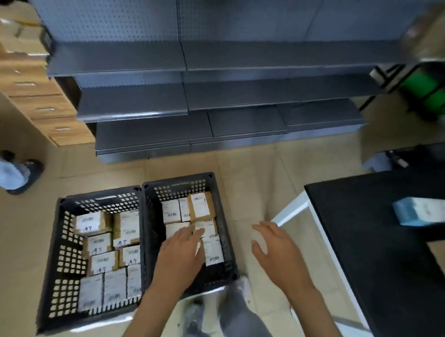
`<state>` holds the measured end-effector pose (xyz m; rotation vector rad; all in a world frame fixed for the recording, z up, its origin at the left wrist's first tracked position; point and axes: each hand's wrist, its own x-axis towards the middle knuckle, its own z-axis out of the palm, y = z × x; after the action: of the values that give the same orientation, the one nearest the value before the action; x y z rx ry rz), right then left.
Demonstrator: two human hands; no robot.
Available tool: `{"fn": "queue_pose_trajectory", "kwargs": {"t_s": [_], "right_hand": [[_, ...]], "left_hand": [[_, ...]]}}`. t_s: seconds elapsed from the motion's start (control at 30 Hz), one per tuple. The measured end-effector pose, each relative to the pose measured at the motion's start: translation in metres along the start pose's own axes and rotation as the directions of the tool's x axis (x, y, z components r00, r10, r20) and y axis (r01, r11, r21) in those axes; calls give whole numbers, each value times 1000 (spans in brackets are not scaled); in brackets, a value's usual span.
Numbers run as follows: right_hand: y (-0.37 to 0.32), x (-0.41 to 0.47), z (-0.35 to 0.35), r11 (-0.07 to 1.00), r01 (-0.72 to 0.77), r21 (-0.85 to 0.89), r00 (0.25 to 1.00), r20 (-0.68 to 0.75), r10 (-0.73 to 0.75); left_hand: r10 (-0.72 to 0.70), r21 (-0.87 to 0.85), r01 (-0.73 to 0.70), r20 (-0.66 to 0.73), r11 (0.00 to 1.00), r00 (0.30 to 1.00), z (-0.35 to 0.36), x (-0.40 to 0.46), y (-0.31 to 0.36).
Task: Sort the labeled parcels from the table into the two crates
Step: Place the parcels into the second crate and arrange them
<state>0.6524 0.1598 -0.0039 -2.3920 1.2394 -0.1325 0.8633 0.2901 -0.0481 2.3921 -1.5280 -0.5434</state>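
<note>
Two dark perforated crates stand side by side, touching, on the tiled floor in front of grey metal shelving (pixel 220 96). The left crate (pixel 57 257) is packed with labeled parcels (pixel 103 262), several bearing handwritten marks under their barcodes. The right crate (pixel 222 199) holds fewer parcels (pixel 201 206), gathered toward its far and right side. The person's left hand (pixel 178 256) reaches down into the right crate, its fingers (pixel 194 235) straight and released, their tips resting on a white-labeled parcel (pixel 208 228) there. The right hand (pixel 279 251) hovers over the floor between the right crate and the black tabletop (pixel 366 253), its fingers spread, relaxed and grasping nothing. On the tabletop, at the right edge of view, lies one blurred light-blue parcel (pixel 425 211). A wooden drawer unit (pixel 39 102) stands at far left, with another person's shoe (pixel 27 176) on the floor near it.
</note>
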Motion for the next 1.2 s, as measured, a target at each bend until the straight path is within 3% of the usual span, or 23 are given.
{"fn": "queue_pose_trajectory", "kwargs": {"t_s": [0.27, 0.57, 0.97, 1.2], "right_hand": [[42, -101, -30, 967, -257, 3, 951, -180, 253], [135, -221, -90, 864, -497, 79, 810, -316, 495], [304, -398, -157, 773, -605, 189, 682, -377, 626], [383, -433, -194, 734, -645, 212, 631, -395, 668]], "left_hand": [[337, 36, -336, -5, 941, 942, 1, -8, 81], [597, 57, -596, 14, 801, 802, 43, -46, 237], [734, 65, -747, 147, 662, 663, 143, -132, 471], [770, 120, -789, 169, 603, 615, 180, -140, 566]]}}
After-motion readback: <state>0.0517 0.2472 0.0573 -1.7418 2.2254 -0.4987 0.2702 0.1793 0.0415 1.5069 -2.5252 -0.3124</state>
